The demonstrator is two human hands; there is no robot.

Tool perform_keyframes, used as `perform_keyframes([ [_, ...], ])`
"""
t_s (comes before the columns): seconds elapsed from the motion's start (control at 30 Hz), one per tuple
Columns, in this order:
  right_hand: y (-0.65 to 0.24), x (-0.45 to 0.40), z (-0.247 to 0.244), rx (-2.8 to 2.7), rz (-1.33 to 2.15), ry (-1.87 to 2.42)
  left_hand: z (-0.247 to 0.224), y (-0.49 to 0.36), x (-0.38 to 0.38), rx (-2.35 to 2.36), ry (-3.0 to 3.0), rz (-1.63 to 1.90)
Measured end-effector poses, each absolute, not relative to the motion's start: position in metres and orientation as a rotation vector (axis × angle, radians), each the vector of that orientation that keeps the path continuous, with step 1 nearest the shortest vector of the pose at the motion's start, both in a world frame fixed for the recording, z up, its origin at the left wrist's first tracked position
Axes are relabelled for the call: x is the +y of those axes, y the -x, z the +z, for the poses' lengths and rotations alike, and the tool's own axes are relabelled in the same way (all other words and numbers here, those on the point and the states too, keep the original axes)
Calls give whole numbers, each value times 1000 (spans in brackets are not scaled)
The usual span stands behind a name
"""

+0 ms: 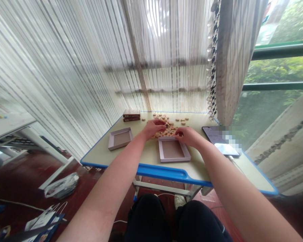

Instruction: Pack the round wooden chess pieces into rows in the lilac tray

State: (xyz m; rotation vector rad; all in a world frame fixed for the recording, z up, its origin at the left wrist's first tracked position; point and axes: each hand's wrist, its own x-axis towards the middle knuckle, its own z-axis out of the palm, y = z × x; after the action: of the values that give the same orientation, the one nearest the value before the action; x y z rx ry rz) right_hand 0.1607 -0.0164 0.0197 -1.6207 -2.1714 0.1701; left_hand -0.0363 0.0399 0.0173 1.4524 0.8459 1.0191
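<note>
Round wooden Chinese chess pieces (171,131) lie in a loose pile on the desk, some with markings on top. At the pile's left side is my left hand (155,127), its fingertips closed on what looks like one of these pieces. My right hand (187,135) is at the pile's right edge, just above the far rim of a shallow open box (161,151). Its thumb and forefinger are pinched; whatever is between them is too small to tell. A second shallow box part (111,143) lies left of my left forearm.
Stacked small brown boxes (131,115) stand at the desk's far left corner. A tablet (213,133) and a phone (226,149) with a cable lie on the right. The desk (146,156) has a blue rim, with striped curtains (166,77) behind it.
</note>
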Motion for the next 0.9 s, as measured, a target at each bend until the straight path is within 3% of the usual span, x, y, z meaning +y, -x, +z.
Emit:
perform_keyframes([
  [0.4,-148,-15,13,-2015,17,1268,19,30,30,749,-1526,862],
  [0.63,-165,-11,22,-2009,50,1441,21,38,35,1022,-2007,902],
  [0.9,-176,-28,32,-2197,366,1601,21,45,30,990,-2429,476],
])
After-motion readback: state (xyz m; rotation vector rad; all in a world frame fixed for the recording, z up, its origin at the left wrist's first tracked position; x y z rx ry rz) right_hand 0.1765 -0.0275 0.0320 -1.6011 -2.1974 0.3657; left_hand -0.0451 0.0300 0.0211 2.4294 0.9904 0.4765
